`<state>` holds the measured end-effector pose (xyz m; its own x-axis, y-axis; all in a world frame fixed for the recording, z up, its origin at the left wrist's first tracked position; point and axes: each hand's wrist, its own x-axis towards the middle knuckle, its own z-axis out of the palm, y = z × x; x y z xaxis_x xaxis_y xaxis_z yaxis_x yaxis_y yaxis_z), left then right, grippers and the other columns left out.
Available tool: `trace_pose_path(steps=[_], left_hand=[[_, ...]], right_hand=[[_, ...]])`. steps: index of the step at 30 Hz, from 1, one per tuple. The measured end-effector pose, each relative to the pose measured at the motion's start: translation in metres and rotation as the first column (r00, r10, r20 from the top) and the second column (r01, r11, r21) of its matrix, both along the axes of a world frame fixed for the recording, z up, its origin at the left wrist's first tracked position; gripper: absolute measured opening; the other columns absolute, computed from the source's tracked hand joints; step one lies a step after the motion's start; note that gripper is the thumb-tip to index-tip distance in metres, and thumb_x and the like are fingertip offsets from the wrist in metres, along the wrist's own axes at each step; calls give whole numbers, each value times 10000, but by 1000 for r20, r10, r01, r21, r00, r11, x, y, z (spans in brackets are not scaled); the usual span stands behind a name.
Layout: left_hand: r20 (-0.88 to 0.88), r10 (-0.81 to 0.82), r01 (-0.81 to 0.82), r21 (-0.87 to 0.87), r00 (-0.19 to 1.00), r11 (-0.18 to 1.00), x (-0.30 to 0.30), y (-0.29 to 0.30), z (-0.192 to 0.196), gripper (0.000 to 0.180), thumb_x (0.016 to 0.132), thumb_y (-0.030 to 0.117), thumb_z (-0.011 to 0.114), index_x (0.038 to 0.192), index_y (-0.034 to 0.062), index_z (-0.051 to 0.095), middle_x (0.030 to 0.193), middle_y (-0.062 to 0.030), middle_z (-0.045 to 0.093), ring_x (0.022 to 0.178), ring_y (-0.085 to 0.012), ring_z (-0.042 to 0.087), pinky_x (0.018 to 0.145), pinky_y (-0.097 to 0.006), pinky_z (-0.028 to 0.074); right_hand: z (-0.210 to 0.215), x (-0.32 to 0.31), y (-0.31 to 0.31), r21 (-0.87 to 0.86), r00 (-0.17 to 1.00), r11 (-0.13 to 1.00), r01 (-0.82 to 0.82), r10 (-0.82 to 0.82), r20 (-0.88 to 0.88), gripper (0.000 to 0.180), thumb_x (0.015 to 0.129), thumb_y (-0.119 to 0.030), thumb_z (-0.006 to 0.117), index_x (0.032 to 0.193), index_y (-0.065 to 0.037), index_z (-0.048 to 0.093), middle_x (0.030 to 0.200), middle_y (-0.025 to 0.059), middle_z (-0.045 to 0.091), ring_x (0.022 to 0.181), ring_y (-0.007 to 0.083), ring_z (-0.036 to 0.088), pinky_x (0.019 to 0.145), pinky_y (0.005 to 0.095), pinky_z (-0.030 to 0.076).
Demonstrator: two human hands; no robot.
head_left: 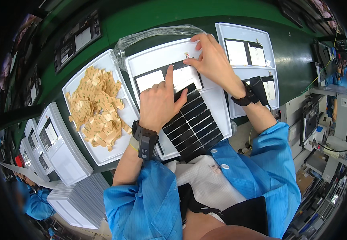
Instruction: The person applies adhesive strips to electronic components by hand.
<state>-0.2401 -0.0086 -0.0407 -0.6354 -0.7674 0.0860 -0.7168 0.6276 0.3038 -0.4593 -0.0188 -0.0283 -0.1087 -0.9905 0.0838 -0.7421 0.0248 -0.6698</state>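
Two sleeves (pixel 143 200) (pixel 275 160), two hands (pixel 157 105) (pixel 214 62), central panel (pixel 186 77)

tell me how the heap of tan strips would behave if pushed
The tan strips look thin and papery, so they are probably light and floppy. Lying loose at mixed angles, they would likely slide apart rather than move as one block. The raised rim of the white tray under them might catch some.

Factory assembly floor: green-topped bench (pixel 137 18), stack of white trays (pixel 79 200), blue work coats (pixel 145 200), monitor (pixel 310 120).
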Motion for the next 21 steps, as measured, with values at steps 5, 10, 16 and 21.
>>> trace_pose_path(steps=[5,10,16,21], left_hand=[[-92,13,-14,-3,996,1000,1,2,-4,739,903,430,711,1433,-27,476,694,-122,684,603,-281,697,559,-394,551],[-142,-5,0,-38,990,999,4,3,-5,728,896,414,713,1423,-29,478,696,-129,683,616,-294,700,571,-399,556],[-221,41,-10,138,974,990,10,4,8,657,882,339,743,1398,6,510,723,-103,684,642,-290,697,567,-400,553],[-481,55,102,295,875,950,39,6,34,581,869,147,808,1377,95,531,905,-74,719,792,-293,730,696,-373,572]], right_hand=[[6,3,6,-72,992,993,-94,88,-90,420,845,-82,778,1229,-6,627,1221,214,673,1081,351,665,877,378,549],[-13,2,32,-267,899,867,-421,359,-250,366,913,-89,698,1276,-47,675,1298,211,664,1187,377,614,1013,422,493],[11,11,63,-289,933,928,-235,298,200,425,930,-54,721,1347,-36,639,1300,135,695,1089,247,683,1023,371,533],[12,14,79,-108,805,981,-159,193,562,468,880,62,753,1325,-14,630,1036,59,692,1015,114,671,967,291,552]])
